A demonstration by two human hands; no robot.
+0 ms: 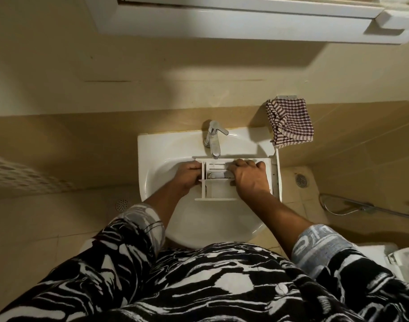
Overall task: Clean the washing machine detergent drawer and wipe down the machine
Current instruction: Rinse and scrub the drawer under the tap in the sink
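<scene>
The white detergent drawer [219,189] lies across the white sink basin [152,159], its front panel at the right rim. My left hand [187,176] grips the drawer's left end wall, fingers curled round its edge. My right hand [247,176] lies on top of the drawer's compartments, fingers bent down into them; I cannot tell if it holds anything. The washing machine is out of view.
A chrome tap [214,138] stands at the back of the basin, its spout just over the drawer. A checked cloth [289,122] hangs on the wall at the right. Floor drains [301,180] and a hose lie on the tiled floor.
</scene>
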